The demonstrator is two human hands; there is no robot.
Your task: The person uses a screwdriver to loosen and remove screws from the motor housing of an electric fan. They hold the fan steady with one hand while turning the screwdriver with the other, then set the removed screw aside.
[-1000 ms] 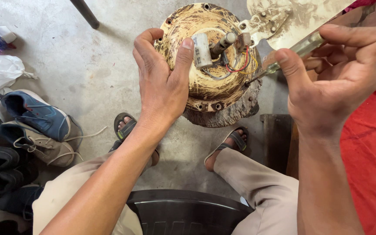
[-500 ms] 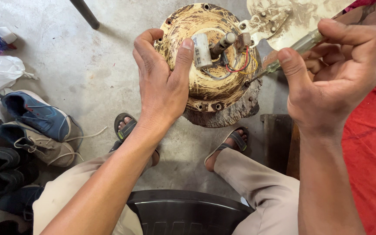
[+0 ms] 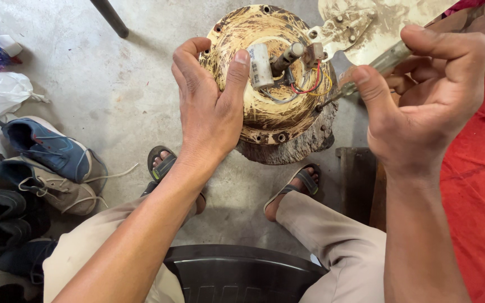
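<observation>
A round, dirty cream ceiling-fan motor (image 3: 265,112) rests on a wooden stump (image 3: 304,147). My left hand (image 3: 209,106) grips the motor's left side, with the thumb beside a white cylindrical capacitor (image 3: 260,66) at the centre. Red, yellow and grey wires (image 3: 310,87) run from the hub. My right hand (image 3: 422,101) holds a screwdriver (image 3: 360,73) whose tip touches the motor's right rim near the wires. A stained fan blade (image 3: 366,25) juts out at the upper right.
Several shoes (image 3: 46,163) lie on the concrete floor at left, next to a white bag (image 3: 4,92). My sandalled feet (image 3: 290,191) stand below the stump. A black plastic chair edge (image 3: 242,269) is at the bottom, red cloth (image 3: 478,196) at right.
My right hand has shifted slightly with the screwdriver; the left hand and the motor stay where they were.
</observation>
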